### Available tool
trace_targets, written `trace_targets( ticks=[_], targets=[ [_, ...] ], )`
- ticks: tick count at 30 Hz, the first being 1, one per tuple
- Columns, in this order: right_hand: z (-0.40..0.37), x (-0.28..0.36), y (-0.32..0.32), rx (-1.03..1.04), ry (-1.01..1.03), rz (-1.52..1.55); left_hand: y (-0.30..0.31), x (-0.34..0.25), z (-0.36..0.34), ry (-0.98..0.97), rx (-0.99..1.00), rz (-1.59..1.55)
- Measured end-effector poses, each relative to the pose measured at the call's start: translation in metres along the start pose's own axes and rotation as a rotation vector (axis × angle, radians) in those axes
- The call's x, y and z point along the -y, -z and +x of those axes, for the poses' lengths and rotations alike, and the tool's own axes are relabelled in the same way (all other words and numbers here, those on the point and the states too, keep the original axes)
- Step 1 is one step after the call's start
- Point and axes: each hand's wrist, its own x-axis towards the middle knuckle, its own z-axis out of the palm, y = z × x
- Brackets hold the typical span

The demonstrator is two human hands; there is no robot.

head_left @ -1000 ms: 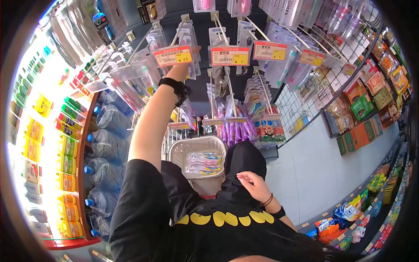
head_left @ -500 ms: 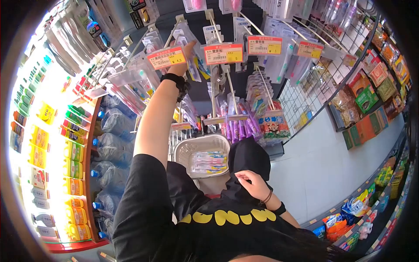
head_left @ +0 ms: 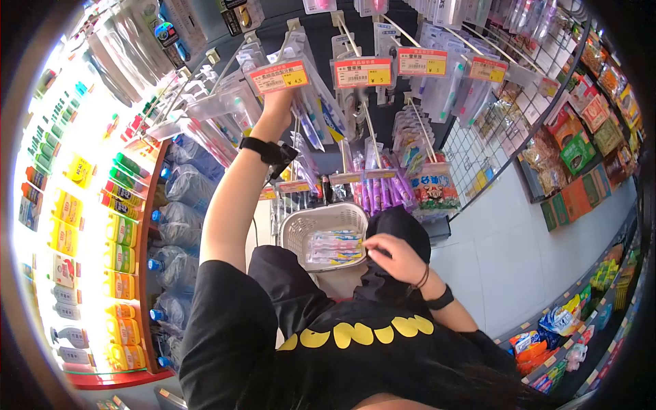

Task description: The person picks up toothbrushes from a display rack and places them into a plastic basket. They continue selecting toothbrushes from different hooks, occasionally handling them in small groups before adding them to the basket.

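Observation:
My left hand (head_left: 278, 102) reaches up among packaged toothbrushes (head_left: 313, 109) hanging on a rack hook. A price tag (head_left: 280, 76) marked 4.5 covers its fingers, so their grip is hidden. The wrist wears a black band with a small device. My right hand (head_left: 398, 258) rests over my dark-trousered knee beside the basket, fingers loosely bent and apart, holding nothing. A pale plastic basket (head_left: 292, 236) stands between my knees. Several packaged toothbrushes (head_left: 333, 247) lie stacked in it.
Large water bottles (head_left: 181, 222) in plastic wrap line the left, next to a brightly lit shelf of boxes and bottles. More hooks with price tags (head_left: 422, 63) jut out ahead. A wire mesh panel (head_left: 471, 160) stands right of the rack. Snack bags (head_left: 560, 318) fill a low shelf.
My left hand has come lower, with its fingers now behind the price tag. The right hand has shifted closer to the basket's right rim. The view has tilted slightly.

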Motion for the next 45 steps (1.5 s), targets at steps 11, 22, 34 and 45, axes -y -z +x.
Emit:
trace_targets(
  ticks=[11,22,34,45],
  targets=[
    [0.101,0.087,0.045,-0.188,0.238,0.059,0.013,-0.057,-0.089,0.122,0.237,-0.143],
    [0.13,0.073,-0.018,-0.22,0.133,-0.035,0.024,-0.047,-0.156,0.19,0.162,-0.245],
    [0.076,0.035,-0.109,-0.14,-0.085,-0.226,0.058,0.023,-0.239,0.323,-0.232,-0.194],
    [0.062,0.001,-0.16,0.269,-0.234,-0.127,0.121,0.044,-0.323,0.313,-0.468,-0.203]
  ],
)
